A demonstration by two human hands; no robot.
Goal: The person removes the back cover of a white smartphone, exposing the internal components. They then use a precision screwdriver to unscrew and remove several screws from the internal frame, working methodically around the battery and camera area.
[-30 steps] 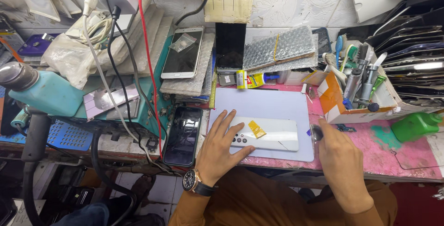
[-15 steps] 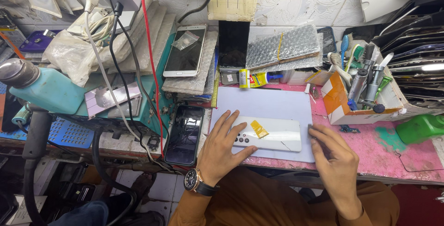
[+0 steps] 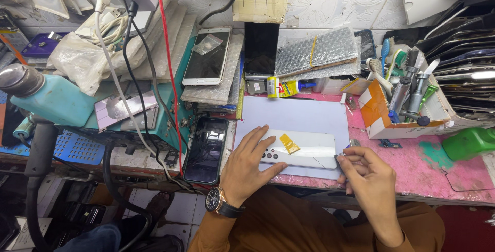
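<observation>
Prying looks like the step in hand: a white phone [image 3: 301, 154] lies back-up on a grey mat [image 3: 294, 115] on the pink bench [image 3: 438, 174], camera end toward the left hand [image 3: 252, 167]. That hand lies flat and open, fingers spread, pinning the phone's left end to the mat. The right hand [image 3: 368, 177] sits at the phone's right edge, fingers pinched shut on something thin and dark; too small to tell if it's a pick or a blade. A yellow tab [image 3: 290, 143] lies on the back cover near the middle. My read: early stage, cover looks seated all round, with the tool at the right-end seam. Next move likely calls for steady hold-down from the left and a shallow, low-angle entry at the seam, not deep, since the cover could crack or the tool could slip toward the holding fingers. Nearby: orange tool box [image 3: 397, 107] just right of the mat, glue tube [image 3: 283, 87] behind it, dark phone [image 3: 206, 149] left.
</observation>
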